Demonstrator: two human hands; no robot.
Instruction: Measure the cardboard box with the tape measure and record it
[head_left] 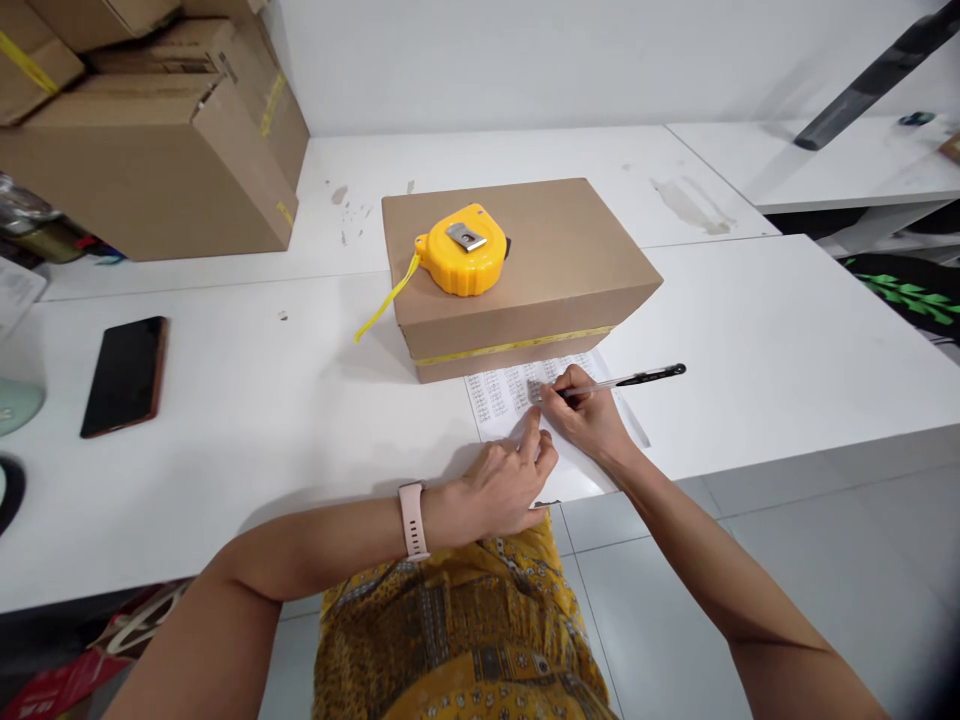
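Note:
My right hand [589, 412] is closed round a pen [637, 378] with a clear barrel and black end. Its tip meets a sheet of paper [491, 425] covered in columns of small handwriting. On the lower part of the sheet rests my left hand [514, 475], its index finger stretched out to the paper beside the pen tip, the other fingers loosely bent and holding nothing. A closed cardboard box [555, 240] stands just beyond, covering the far edge of the sheet. On top of that box lies a yellow tape measure [463, 255] with a metal clip and yellow strap.
The white table [247, 400] ends close to my body. A dark phone [126, 375] lies at the left. Stacked cardboard boxes [150, 165] fill the back left. A dark cylinder [862, 85] stands at the back right. A pale green object [19, 405] sits at the left edge.

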